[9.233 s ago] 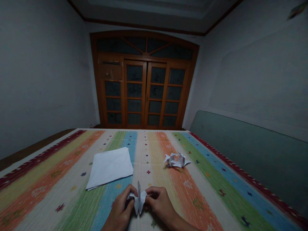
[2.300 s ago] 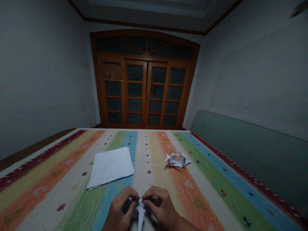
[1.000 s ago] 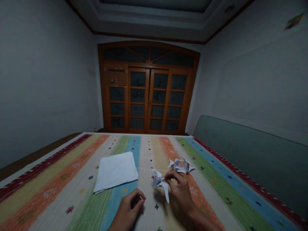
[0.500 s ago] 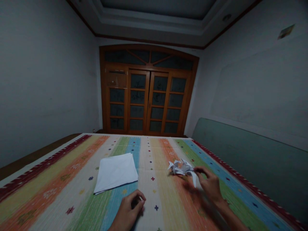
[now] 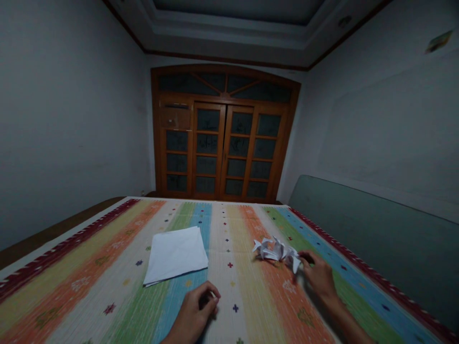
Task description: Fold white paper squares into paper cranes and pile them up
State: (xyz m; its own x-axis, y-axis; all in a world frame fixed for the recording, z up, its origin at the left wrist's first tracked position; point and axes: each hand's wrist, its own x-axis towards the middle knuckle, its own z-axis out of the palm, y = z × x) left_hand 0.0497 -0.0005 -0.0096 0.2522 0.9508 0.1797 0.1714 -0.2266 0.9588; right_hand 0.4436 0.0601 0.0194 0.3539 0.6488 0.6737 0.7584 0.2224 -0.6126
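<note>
My right hand (image 5: pixel 318 279) grips a paper crane (image 5: pixel 291 257) touching a second crane (image 5: pixel 264 249); my left hand (image 5: pixel 195 311), fingers curled closed, rests near folded white paper (image 5: pixel 175 255).

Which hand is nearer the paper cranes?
Right: the right hand is at the right end of the paper cranes; the left hand is farther off, to their left and nearer the camera.

Matt white paper folds (image 5: pixel 276 251), woven cloth cover (image 5: pixel 71 306) (ribbed), glossy wooden door (image 5: pixel 223 143)
</note>
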